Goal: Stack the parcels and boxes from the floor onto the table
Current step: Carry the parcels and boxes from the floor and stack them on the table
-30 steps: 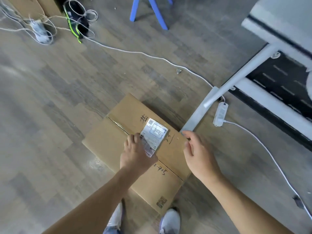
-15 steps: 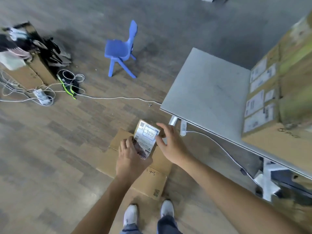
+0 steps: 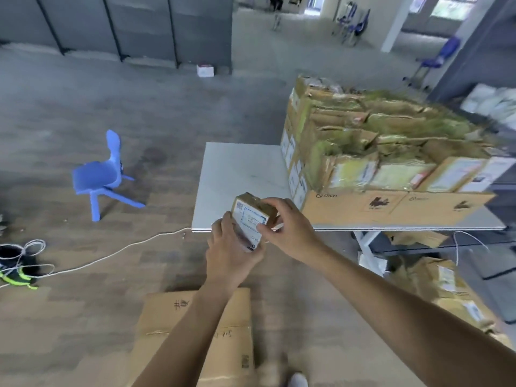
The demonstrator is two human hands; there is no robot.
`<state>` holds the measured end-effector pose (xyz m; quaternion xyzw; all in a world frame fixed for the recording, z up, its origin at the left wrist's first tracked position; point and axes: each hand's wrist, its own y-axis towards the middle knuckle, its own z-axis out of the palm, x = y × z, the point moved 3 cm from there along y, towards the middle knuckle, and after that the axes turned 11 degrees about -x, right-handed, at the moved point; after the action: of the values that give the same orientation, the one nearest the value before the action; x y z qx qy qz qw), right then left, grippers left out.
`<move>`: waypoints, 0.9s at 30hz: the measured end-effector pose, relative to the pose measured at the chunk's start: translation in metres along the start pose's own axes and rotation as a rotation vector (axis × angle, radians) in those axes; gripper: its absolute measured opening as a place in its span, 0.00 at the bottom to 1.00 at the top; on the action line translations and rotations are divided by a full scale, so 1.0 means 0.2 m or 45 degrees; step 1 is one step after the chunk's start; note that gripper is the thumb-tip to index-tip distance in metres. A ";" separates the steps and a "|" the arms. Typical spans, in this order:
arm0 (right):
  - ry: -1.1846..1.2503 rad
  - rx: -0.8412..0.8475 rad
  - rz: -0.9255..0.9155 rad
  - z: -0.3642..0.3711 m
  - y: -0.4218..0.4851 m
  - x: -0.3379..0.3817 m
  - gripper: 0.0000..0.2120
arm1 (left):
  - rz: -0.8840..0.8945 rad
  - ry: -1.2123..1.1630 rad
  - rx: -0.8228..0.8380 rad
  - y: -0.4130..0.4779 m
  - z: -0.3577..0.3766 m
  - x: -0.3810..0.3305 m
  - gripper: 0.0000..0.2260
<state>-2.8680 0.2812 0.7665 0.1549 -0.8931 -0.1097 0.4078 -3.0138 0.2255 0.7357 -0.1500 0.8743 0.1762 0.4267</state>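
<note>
Two hands on one small parcel [image 3: 249,219], held in the air over the floor at the near edge of the white table [image 3: 240,174]. Left hand [image 3: 231,254] is curled around its lower left side; right hand [image 3: 290,229] pinches its right edge, thumb on the label face. The parcel carries one white label with a blue frame; print too blurred to read.

One stack of parcels [image 3: 377,152] fills the table's right part, many cartons, count unclear through blur. The long bottom box [image 3: 391,208] reads "PICO" at its left end, with two dark marks further along.

One flat cardboard box [image 3: 167,325] lies on the floor below the arms, handwriting illegible. One blue chair [image 3: 103,174] stands to the left. One white cable [image 3: 111,254] runs across the floor.
</note>
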 end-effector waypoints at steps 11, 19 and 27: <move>0.020 -0.218 0.031 -0.76 -0.25 -0.24 0.19 | 0.191 -0.348 0.263 -0.18 0.35 -0.70 0.39; -0.021 -0.319 0.040 -1.50 -0.57 -0.75 0.17 | 0.250 -0.430 0.421 -0.59 0.89 -1.27 0.32; 0.053 -0.391 0.161 -2.02 -0.77 -1.11 0.17 | 0.220 -0.419 0.550 -0.91 1.27 -1.62 0.36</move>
<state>-2.3938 0.1908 0.8216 0.0363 -0.8652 -0.2159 0.4511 -2.5705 0.2098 0.8154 0.0501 0.8202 0.0435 0.5683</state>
